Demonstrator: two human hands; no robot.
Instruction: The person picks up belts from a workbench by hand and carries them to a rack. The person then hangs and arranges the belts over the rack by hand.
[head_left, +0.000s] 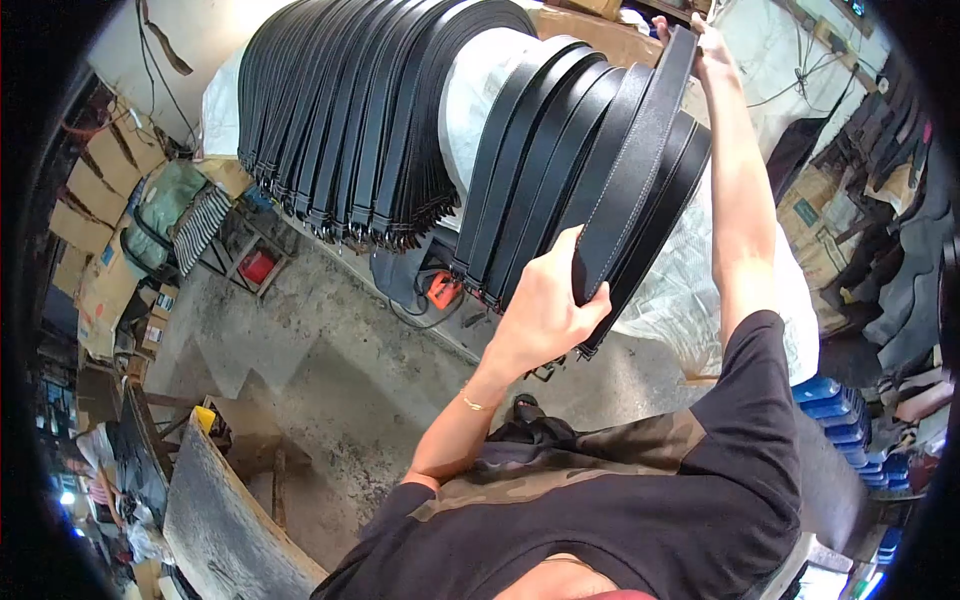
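My left hand [550,305], with a thin bracelet at its wrist, is closed round the near part of a black belt [640,160] with pale edge stitching. At the far end of the same belt, my right hand [708,50] grips it, arm stretched forward. Its fingertips are partly hidden behind the strap. Under and beside this belt, more black belts [540,130] lie draped side by side over a pale-covered rounded support [480,90]. Buckles [545,372] hang at their lower ends.
To the left hangs a larger row of black belts [340,110]. An orange tool [443,290] with a cable is below. Cardboard boxes [100,190] and a small stand with a red object [257,266] line the left. Blue stacked items [840,420] sit at right.
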